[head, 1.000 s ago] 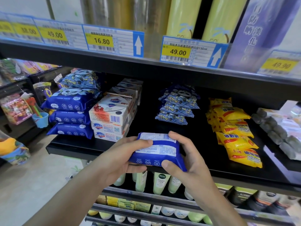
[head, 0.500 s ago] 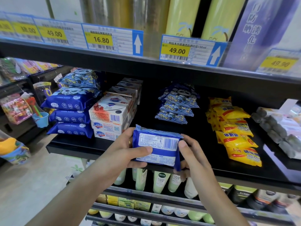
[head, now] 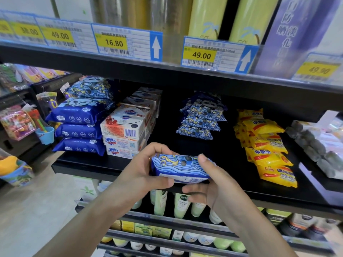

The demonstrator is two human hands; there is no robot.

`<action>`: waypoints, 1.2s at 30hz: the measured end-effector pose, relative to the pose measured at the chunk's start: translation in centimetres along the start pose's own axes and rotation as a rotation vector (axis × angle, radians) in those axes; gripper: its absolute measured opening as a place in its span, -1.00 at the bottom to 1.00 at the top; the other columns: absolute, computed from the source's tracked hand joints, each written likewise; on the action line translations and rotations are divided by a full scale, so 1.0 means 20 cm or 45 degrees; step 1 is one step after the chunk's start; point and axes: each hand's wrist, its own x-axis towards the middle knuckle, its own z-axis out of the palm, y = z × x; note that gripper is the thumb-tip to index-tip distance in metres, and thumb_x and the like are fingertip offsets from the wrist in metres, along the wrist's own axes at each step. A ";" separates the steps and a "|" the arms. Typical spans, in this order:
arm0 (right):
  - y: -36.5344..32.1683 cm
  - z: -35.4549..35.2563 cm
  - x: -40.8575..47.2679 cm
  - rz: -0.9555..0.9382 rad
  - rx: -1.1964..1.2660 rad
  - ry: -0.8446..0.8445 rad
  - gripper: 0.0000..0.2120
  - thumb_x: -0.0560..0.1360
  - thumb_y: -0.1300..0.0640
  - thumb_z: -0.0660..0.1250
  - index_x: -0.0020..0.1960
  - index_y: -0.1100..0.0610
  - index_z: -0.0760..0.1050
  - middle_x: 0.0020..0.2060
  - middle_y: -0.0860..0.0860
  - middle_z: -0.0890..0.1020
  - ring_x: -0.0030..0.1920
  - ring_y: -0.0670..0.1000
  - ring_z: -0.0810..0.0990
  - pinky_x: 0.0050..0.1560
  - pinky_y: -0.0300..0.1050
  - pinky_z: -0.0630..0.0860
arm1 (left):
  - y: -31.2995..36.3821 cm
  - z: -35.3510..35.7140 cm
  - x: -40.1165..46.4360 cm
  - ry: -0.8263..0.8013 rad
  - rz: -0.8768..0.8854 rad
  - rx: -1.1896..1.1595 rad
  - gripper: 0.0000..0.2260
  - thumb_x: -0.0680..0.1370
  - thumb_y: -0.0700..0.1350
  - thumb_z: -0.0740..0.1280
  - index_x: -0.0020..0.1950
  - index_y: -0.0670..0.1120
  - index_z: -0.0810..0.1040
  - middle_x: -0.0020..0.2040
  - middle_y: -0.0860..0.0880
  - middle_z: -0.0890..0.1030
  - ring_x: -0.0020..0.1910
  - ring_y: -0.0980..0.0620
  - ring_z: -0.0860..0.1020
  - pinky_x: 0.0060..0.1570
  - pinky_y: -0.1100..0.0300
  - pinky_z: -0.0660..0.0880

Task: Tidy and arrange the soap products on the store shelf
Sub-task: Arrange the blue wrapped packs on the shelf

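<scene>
A black shelf (head: 89, 166) is spanning the view at chest height, carrying the soap stock in groups. At its left end a stack of dark blue panda packs (head: 78, 125) is sitting against a stack of white boxed soaps (head: 124, 132). Farther back in the middle a pile of blue wave-print packs (head: 201, 119) is leaning in overlapping layers, and to the right a heap of yellow soap packs (head: 267, 147) is sloping down toward the front edge. Price labels (head: 113, 42) are lining the shelf edge above.

Both forearms are reaching up and inward from the bottom of the view, meeting in front of the shelf's front edge. The left hand (head: 141, 175) is gripping the left end of a blue wave-print soap pack (head: 179, 168), its thumb lying along the underside and its fingers curling over the top. The right hand (head: 213, 184) is holding the right end, one finger hooking over the top edge and the others curling beneath. The pack is lying roughly level between the two hands, patterned face turned up and away, held just in front of the shelf and not resting on it.
</scene>
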 end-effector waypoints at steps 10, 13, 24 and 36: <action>0.02 0.00 0.01 -0.164 -0.020 0.128 -0.55 0.26 -0.11 0.63 0.13 -0.06 0.70 0.07 0.13 0.74 -0.01 0.13 0.76 -0.07 -0.10 0.69 | -0.03 -0.02 -0.01 0.096 -0.078 0.168 -0.27 0.34 -0.34 0.41 0.40 0.28 0.51 0.36 0.14 0.57 0.31 0.08 0.58 0.03 0.13 0.59; 0.02 -0.02 0.00 -0.228 -0.044 0.161 -0.54 0.27 -0.07 0.63 0.15 -0.07 0.70 0.13 0.08 0.72 0.08 0.11 0.75 -0.02 -0.06 0.70 | -0.02 -0.03 -0.01 0.298 -0.218 -0.079 -0.35 0.31 -0.35 0.32 0.32 0.14 0.62 0.32 -0.02 0.64 0.25 -0.01 0.66 0.10 0.00 0.65; 0.04 -0.04 -0.01 -0.491 -0.222 -0.011 -0.37 0.28 -0.01 0.62 0.33 -0.13 0.56 0.16 -0.01 0.70 0.18 0.05 0.69 0.04 -0.10 0.66 | 0.11 0.05 0.04 0.308 -0.583 -0.187 -0.51 0.20 0.31 0.45 -0.02 0.05 0.74 -0.09 -0.10 0.78 -0.14 -0.08 0.77 -0.20 0.02 0.65; 0.11 -0.06 0.01 -0.788 -0.586 -0.120 -0.27 0.44 0.26 0.55 0.49 -0.20 0.42 0.55 -0.19 0.24 0.49 -0.02 0.40 0.17 -0.07 0.62 | 0.05 0.00 0.01 0.227 -0.699 -0.110 -0.39 0.33 0.08 0.68 0.27 -0.15 0.63 0.08 -0.16 0.75 0.04 -0.09 0.75 -0.19 0.11 0.68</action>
